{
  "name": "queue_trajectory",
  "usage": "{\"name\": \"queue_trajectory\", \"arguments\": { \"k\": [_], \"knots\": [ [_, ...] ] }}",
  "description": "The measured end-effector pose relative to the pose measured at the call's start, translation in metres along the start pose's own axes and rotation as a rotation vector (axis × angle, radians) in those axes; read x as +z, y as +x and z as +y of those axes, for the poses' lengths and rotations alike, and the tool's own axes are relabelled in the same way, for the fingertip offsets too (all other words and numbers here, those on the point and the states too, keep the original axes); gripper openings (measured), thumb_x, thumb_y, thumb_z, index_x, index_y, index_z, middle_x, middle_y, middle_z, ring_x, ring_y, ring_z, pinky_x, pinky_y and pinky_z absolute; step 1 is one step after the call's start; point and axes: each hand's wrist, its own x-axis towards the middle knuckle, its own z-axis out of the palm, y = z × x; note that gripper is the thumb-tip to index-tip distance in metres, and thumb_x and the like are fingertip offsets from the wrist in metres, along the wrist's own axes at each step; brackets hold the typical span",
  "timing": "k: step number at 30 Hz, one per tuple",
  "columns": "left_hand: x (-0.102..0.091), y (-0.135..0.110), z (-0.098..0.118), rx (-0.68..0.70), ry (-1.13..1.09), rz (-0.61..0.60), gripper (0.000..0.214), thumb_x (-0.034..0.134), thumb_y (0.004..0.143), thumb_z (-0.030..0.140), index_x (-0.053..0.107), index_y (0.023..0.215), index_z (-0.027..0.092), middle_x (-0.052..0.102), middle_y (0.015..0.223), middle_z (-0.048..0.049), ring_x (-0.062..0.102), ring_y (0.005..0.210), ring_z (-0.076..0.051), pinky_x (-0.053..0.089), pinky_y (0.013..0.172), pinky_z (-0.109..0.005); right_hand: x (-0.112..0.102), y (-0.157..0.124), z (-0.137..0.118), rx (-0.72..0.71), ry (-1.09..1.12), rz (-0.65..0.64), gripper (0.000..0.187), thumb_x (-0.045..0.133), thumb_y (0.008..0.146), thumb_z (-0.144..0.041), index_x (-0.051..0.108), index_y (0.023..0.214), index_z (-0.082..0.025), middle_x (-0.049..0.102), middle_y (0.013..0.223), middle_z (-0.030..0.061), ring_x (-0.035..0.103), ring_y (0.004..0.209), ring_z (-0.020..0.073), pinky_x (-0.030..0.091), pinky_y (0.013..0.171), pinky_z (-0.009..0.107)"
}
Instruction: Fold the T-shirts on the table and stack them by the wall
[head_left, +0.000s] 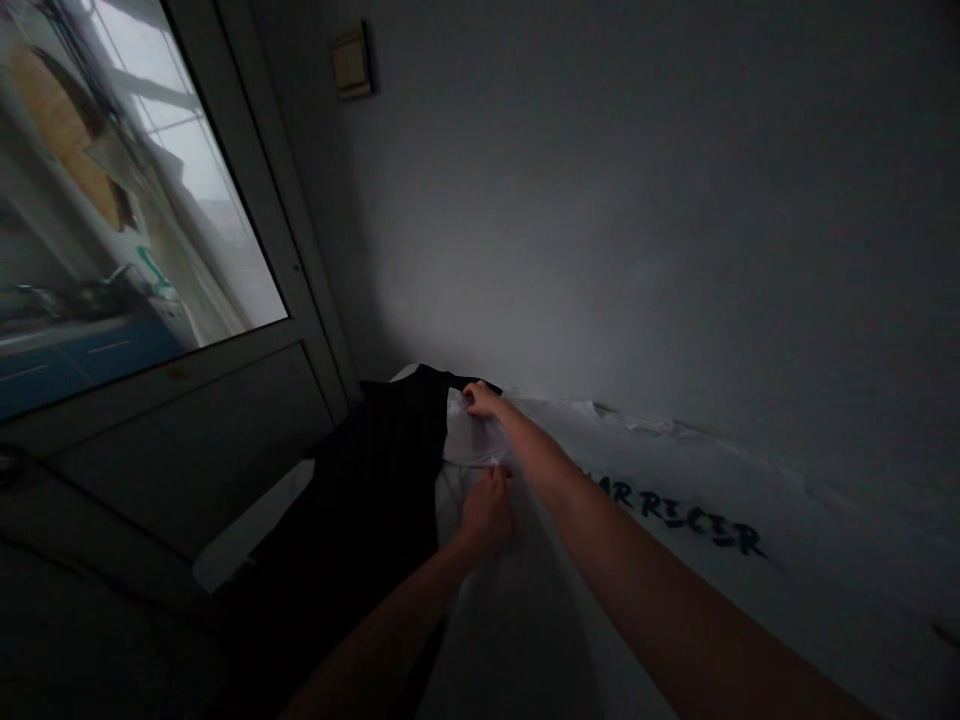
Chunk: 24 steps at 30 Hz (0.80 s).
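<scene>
Wall (pixel 637 230), grey, flat and matt, fills most of the view; at left stands a framed door (pixel 311 330) with a solid lower panel and a glass pane. Below the wall spreads a white covering (pixel 675 620), smooth with slight creases. Black cloth (pixel 375 460), dull and soft, drapes beside the hands on the left. Against it lies the thing being handled, a thin white cloth (pixel 466 440), faintly sheer, with a curved lower fold. Brushy dark lettering (pixel 697 518) crosses the covering at right. The left hand (pixel 487 510) grips the white cloth low down between bent fingers; the right hand (pixel 484 400), farther off, pinches it near its top. A squarish pale switch (pixel 350 62) sits on the wall.

The covering's crinkled far edge meets the wall just behind the right hand, leaving little room forward. Rightward the covering stretches broad and flat; leftward the black cloth reaches towards the door.
</scene>
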Motion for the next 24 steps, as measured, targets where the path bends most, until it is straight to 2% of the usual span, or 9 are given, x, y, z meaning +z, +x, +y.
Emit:
{"name": "queue_trajectory", "arguments": {
  "k": [6, 8, 10, 12, 13, 17, 20, 24],
  "knots": [
    [0.003, -0.002, 0.002, -0.011, 0.028, 0.003, 0.062, 0.043, 0.075, 0.000, 0.043, 0.136, 0.010, 0.047, 0.141, -0.0199, 0.053, 0.126, -0.026, 0.047, 0.103, -0.035, -0.002, 0.021, 0.018, 0.137, 0.334, -0.047, 0.039, 0.060, 0.096, -0.040, 0.058, 0.127, -0.016, 0.060, 0.127, 0.0082, 0.062, 0.109, 0.0249, 0.055, 0.090, 0.045],
    [0.004, -0.008, 0.003, -0.021, 0.037, 0.012, 0.066, 0.043, 0.075, 0.000, 0.037, 0.140, 0.009, 0.044, 0.145, -0.0212, 0.053, 0.127, -0.025, 0.047, 0.102, -0.033, -0.012, 0.021, 0.035, 0.194, 0.447, -0.037, 0.038, 0.058, 0.097, -0.040, 0.059, 0.126, -0.016, 0.061, 0.125, 0.0079, 0.063, 0.107, 0.0233, 0.055, 0.089, 0.043],
    [0.005, -0.018, 0.005, -0.061, 0.045, 0.007, 0.070, 0.043, 0.078, 0.001, 0.027, 0.146, 0.008, 0.044, 0.147, -0.0218, 0.057, 0.123, -0.024, 0.048, 0.100, -0.032, -0.028, 0.015, 0.058, 0.252, 0.561, 0.016, 0.027, 0.061, 0.095, -0.033, 0.064, 0.114, -0.014, 0.066, 0.110, 0.0055, 0.065, 0.095, 0.0195, 0.056, 0.085, 0.038],
    [0.005, -0.031, 0.008, -0.127, 0.046, -0.007, 0.072, 0.045, 0.082, 0.005, 0.019, 0.150, 0.009, 0.051, 0.141, -0.0200, 0.063, 0.114, -0.023, 0.049, 0.096, -0.031, -0.049, 0.004, 0.084, 0.305, 0.673, 0.110, 0.009, 0.064, 0.086, -0.018, 0.068, 0.094, -0.015, 0.069, 0.089, 0.0012, 0.065, 0.079, 0.0141, 0.056, 0.079, 0.031],
    [0.005, -0.039, 0.010, -0.160, 0.047, -0.018, 0.071, 0.046, 0.084, 0.007, 0.020, 0.149, 0.010, 0.055, 0.136, -0.0186, 0.065, 0.111, -0.023, 0.049, 0.095, -0.031, -0.060, -0.004, 0.098, 0.331, 0.724, 0.162, 0.007, 0.063, 0.080, -0.012, 0.067, 0.085, -0.016, 0.068, 0.079, -0.0012, 0.064, 0.073, 0.0120, 0.056, 0.077, 0.028],
    [0.007, -0.074, 0.022, -0.160, 0.084, -0.090, 0.054, 0.048, 0.089, 0.015, 0.035, 0.142, 0.015, 0.064, 0.125, -0.0146, 0.065, 0.112, -0.026, 0.048, 0.095, -0.035, -0.094, -0.046, 0.148, 0.458, 0.883, 0.320, 0.015, 0.056, 0.067, -0.004, 0.060, 0.069, -0.018, 0.061, 0.062, -0.0051, 0.061, 0.062, 0.0098, 0.055, 0.070, 0.025],
    [0.012, -0.093, 0.040, -0.071, 0.110, -0.152, 0.050, 0.046, 0.092, 0.017, 0.039, 0.140, 0.019, 0.068, 0.119, -0.0119, 0.065, 0.111, -0.026, 0.048, 0.094, -0.036, -0.102, -0.078, 0.174, 0.557, 0.950, 0.389, 0.017, 0.056, 0.062, -0.002, 0.056, 0.064, -0.019, 0.057, 0.056, -0.0056, 0.058, 0.055, 0.0104, 0.054, 0.065, 0.026],
    [0.018, -0.099, 0.070, 0.008, 0.113, -0.185, 0.048, 0.047, 0.091, 0.017, 0.041, 0.139, 0.021, 0.070, 0.112, -0.0097, 0.067, 0.105, -0.025, 0.048, 0.089, -0.035, -0.100, -0.108, 0.193, 0.658, 0.997, 0.457, 0.019, 0.055, 0.060, 0.000, 0.054, 0.062, -0.019, 0.056, 0.056, -0.0056, 0.056, 0.052, 0.0097, 0.052, 0.061, 0.024]
  ]
}}
